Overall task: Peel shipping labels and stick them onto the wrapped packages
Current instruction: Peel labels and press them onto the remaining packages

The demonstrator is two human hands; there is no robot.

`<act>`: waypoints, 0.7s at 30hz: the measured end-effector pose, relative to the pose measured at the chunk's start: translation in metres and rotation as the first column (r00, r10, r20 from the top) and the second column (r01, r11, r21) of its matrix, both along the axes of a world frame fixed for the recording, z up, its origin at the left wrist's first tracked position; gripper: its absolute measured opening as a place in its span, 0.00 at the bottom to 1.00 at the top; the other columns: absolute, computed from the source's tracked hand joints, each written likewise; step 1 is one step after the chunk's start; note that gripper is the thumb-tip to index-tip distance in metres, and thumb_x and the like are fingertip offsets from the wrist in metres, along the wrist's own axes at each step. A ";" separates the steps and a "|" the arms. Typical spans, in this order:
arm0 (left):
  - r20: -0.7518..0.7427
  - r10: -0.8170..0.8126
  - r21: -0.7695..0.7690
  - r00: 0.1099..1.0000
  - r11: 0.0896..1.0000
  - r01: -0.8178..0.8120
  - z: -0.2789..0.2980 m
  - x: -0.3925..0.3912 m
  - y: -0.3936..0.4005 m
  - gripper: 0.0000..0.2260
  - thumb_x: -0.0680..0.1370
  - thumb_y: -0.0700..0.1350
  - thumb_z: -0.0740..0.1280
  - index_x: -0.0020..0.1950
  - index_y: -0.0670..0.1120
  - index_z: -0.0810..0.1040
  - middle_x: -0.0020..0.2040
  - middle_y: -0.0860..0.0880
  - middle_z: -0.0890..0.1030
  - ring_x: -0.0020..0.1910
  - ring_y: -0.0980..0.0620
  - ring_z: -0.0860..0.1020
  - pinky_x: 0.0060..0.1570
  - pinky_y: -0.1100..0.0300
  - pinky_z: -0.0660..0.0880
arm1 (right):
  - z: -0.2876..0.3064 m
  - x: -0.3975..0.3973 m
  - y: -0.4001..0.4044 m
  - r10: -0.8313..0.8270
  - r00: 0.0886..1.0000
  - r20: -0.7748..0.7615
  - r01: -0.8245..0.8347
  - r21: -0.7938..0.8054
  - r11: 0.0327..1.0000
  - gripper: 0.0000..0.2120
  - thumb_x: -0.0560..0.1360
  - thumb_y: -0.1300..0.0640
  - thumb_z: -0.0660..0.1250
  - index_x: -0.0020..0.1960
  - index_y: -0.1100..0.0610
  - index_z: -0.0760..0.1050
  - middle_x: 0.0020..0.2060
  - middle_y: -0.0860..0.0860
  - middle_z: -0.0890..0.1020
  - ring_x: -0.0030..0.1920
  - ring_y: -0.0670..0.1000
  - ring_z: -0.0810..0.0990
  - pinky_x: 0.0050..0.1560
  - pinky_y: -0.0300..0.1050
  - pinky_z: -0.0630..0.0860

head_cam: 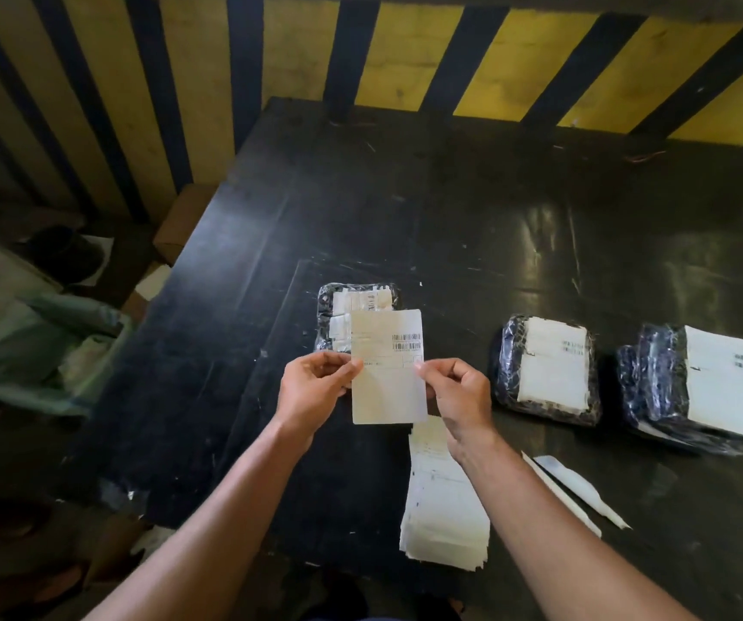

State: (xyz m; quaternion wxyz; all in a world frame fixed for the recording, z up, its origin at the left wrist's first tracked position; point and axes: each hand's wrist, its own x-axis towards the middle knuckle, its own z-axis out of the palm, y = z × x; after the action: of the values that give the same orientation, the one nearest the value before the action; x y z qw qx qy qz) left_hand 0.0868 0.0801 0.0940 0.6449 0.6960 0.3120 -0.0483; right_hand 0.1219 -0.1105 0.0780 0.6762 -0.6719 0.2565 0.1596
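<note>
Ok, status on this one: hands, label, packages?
Left hand and right hand pinch one label by its side edges, above the table. Label stack below. Three wrapped packages behind. Nothing blocking.

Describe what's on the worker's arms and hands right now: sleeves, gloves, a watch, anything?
Nothing is worn on either. The left hand and right hand are bare, with no gloves, rings or tape visible. Both forearms are bare from wrist to the bottom edge of the picture, with no sleeve, watch or wristband in view.

Your black table (pixel 360 195) carries three wrapped packages (pixel 544 369), a label stack (pixel 441 499), and peeled backing strips (pixel 580 490).
</note>
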 end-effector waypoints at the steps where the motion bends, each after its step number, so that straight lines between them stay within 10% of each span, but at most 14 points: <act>1: -0.011 0.012 0.028 1.000 1.000 -0.011 -0.003 0.007 0.005 0.06 0.78 0.46 0.77 0.49 0.44 0.86 0.45 0.49 0.89 0.46 0.52 0.86 0.49 0.60 0.84 | -0.004 0.009 0.007 -0.006 1.000 0.008 0.006 -0.039 0.999 0.05 0.74 0.58 0.78 0.43 0.58 0.84 0.41 0.55 0.87 0.41 0.52 0.83 0.45 0.51 0.83; 9: -0.083 0.060 0.274 0.995 0.961 -0.035 -0.025 0.063 0.038 0.08 0.73 0.49 0.81 0.50 0.51 0.86 0.43 0.54 0.87 0.36 0.59 0.84 0.30 0.71 0.74 | -0.023 0.064 0.053 -0.015 1.000 -0.012 0.012 -0.188 0.982 0.05 0.72 0.56 0.79 0.43 0.55 0.84 0.41 0.47 0.86 0.43 0.46 0.83 0.41 0.40 0.76; 21: -0.129 0.044 0.390 0.991 0.921 0.010 -0.054 0.099 0.050 0.08 0.73 0.51 0.80 0.46 0.51 0.85 0.41 0.55 0.86 0.43 0.54 0.86 0.46 0.56 0.83 | -0.048 0.094 0.077 -0.046 0.997 -0.055 0.025 -0.331 0.943 0.05 0.73 0.54 0.79 0.42 0.52 0.84 0.39 0.47 0.86 0.43 0.49 0.84 0.45 0.46 0.81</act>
State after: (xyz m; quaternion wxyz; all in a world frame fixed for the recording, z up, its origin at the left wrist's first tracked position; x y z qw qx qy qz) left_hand 0.1857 0.1300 0.0402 0.4716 0.8026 0.3642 -0.0266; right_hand 0.2156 -0.0337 0.0298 0.5485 -0.7657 0.3127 0.1229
